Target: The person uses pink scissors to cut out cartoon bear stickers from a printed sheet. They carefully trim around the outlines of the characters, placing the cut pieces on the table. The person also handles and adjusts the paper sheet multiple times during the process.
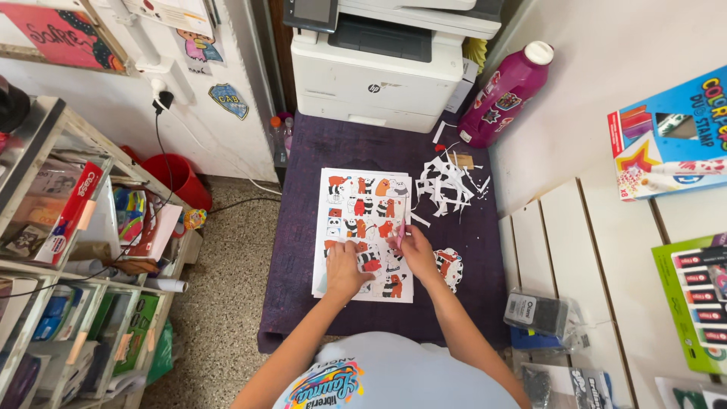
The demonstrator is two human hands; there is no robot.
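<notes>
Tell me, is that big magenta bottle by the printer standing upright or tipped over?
Tipped. The magenta bottle leans at a slant in the corner, its white cap higher against the wall and its base down on the purple table beside the printer.

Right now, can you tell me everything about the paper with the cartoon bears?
The bear sheet is white paper printed with rows of small cartoon bears in orange, black and white. It lies flat on the purple table cover, on other sheets. The left hand presses its lower part; the right hand holds a small pink tool against it.
</notes>
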